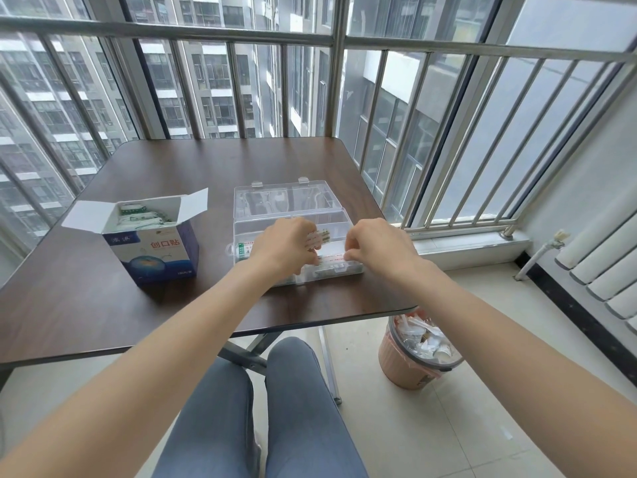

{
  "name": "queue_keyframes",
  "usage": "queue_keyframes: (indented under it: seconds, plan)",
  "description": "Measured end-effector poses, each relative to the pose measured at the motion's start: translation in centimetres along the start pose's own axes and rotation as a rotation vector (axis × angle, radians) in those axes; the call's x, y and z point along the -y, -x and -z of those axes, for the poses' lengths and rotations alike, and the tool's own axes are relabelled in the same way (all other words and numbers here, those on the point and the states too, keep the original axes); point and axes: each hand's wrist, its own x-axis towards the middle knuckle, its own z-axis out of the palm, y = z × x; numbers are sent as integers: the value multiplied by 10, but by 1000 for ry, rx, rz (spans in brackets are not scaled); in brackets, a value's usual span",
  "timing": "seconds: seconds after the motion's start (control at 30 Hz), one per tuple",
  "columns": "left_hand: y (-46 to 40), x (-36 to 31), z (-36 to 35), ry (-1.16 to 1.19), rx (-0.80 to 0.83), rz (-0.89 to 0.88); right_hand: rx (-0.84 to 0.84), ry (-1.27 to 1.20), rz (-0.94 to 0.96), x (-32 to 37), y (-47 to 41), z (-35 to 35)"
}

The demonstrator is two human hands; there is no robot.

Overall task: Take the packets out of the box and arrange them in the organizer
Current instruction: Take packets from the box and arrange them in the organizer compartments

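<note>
- Hands over the clear organizer (293,215): left hand (286,244) grips a packet stack (319,238), right hand (375,243) pinches its end.
- Box (155,246) open, left of the organizer, packets inside.

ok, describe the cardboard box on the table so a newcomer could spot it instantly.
Start at the dark brown table by the barred window. On its left part, left of the clear plastic organizer where both hands work, stands the box. It is the only opaque container there: blue and white card with red lettering, top flaps open, packets showing inside.
</note>
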Motion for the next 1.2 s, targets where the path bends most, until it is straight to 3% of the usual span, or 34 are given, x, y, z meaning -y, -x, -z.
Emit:
queue_keyframes:
  seconds: [0.2, 0.27, 0.37, 0.43, 0.53, 0.63, 0.9, 1.2]
  plan:
    - [-2, 5, 7, 278, -53, -19, -39, -141, -2, -7, 0, 3]
    - [1, 3, 11, 400, -1, -50, -108, -392, 1, -10, -1, 8]
    - [9, -5, 16, 579, 137, -113, -81, -807, 20, -7, 1, 12]
    - [12, -10, 15, 630, 166, -128, -114, -876, 38, -4, 1, 8]
    - [8, -10, 12, 601, 66, -59, -209, -914, -41, -7, -3, 4]
    - [4, -5, 9, 470, -32, -34, -178, -821, -81, -11, -2, 3]
    - [4, -8, -6, 50, -33, -54, -68, -251, -92, -9, 3, -10]
    - [2, -13, -2, -171, -8, -51, 36, -49, -58, -5, 0, 1]
